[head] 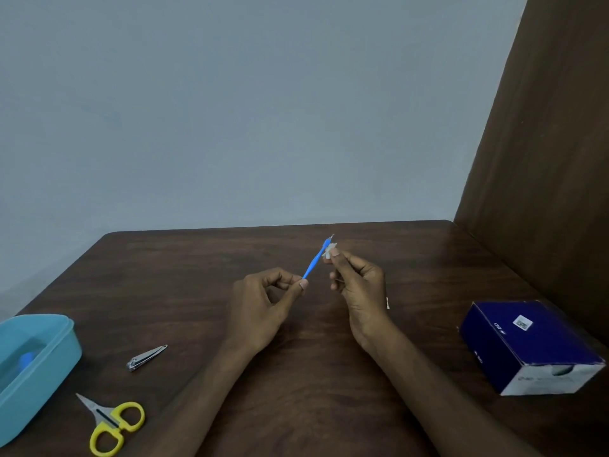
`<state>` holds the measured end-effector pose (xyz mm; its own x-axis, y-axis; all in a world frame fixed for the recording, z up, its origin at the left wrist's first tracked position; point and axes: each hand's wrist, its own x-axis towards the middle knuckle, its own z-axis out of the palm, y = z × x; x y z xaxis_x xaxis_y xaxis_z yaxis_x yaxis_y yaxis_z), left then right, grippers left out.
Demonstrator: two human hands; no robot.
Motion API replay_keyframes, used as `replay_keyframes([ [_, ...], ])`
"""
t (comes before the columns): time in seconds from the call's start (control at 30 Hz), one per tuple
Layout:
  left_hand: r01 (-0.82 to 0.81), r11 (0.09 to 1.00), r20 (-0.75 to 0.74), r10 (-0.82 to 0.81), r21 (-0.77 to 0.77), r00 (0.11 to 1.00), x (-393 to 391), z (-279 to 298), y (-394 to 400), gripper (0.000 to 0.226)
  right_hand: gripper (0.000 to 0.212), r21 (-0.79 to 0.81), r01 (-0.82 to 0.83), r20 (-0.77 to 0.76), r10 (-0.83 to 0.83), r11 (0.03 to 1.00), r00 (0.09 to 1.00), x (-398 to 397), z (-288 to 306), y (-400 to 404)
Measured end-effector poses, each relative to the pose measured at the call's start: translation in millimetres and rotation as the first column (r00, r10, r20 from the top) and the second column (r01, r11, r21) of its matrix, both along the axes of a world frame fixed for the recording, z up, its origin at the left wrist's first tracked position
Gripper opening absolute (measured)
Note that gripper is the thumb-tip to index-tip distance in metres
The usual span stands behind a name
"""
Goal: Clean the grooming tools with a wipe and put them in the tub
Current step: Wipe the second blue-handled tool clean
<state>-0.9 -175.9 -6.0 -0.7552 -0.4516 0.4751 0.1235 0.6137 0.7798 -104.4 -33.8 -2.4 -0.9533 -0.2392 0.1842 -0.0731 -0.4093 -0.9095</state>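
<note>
Surface [280, 374]: dark brown wood, carrying everything; a grey wall behind, a brown panel at the right.
Tub [62, 354]: light blue, open, at the near left edge; something blue already lies inside, too blurred to name.
Box [530, 344]: dark blue carton at the right, well apart from the hands, its torn white end facing the viewer; probably the wipe supply.
Left hand [260, 308]: its grip is a pinch of thumb and fingertip round the lower end of the blue tool, held above the surface.
Right hand [359, 288]: its grip pinches a small white wipe [330, 250] against the tool's upper end.
Scissors [108, 423]: yellow-handled, blades closed, near the tub.
Nail clipper [146, 357]: metal, lying between the scissors and the hands.
Cuticle pusher [314, 262]: slim, blue-handled, tilted up to the right, metal tip just above the wipe.
Progress: one item seems stowed, this one is mid-wipe; clipper and scissors still wait.
Obstacles: nothing lies between the hands and the tub.
</note>
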Motion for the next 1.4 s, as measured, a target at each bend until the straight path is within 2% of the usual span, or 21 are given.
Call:
replay_keyframes([
  [0.13, -0.013, 1.000, -0.009, 0.013, 0.011, 1.000, 0.3, 0.7, 0.3, 0.013, 0.021, 0.006, -0.106, 0.026, 0.105, 0.994, 0.994, 4.9, 3.4, 1.4],
  [0.37, -0.036, 0.999, 0.010, 0.036, -0.002, 0.999, 0.4, 0.4, -0.4, 0.014, 0.019, 0.092, -0.154, 0.003, 0.154, 0.984, 0.988, 8.8, 5.1, 1.8],
  [0.57, -0.041, 0.999, -0.020, 0.041, -0.003, 0.999, 0.8, 0.8, -0.8, 0.013, 0.018, 0.061, -0.084, 0.031, 0.082, 0.995, 0.996, 6.5, 3.9, 0.6],
  [0.73, -0.065, 0.998, -0.045, 0.064, -0.012, 0.997, 0.8, 1.6, 0.1, 0.012, 0.018, 0.098, -0.038, -0.005, 0.039, 0.994, 0.999, 4.9, 1.8, 0.5],
  [0.93, -0.048, 0.998, -0.022, 0.047, -0.045, 0.999, 0.8, 1.8, 0.4, 0.015, 0.021, 0.207, -0.157, -0.088, 0.178, 0.966, 0.980, 11.4, 1.4, 1.2],
  [1.13, -0.028, 0.998, -0.006, 0.028, -0.051, 1.000, 0.1, -0.4, 0.3, 0.014, 0.019, 0.245, -0.129, -0.077, 0.152, 0.961, 0.985, 8.6, -1.0, 2.1],
  [1.4, -0.008, 0.997, 0.015, 0.010, -0.082, 1.000, -2.3, -4.8, -2.2, 0.014, 0.014, 0.181, -0.085, -0.026, 0.092, 0.980, 0.995, 3.3, -0.9, 2.5],
])
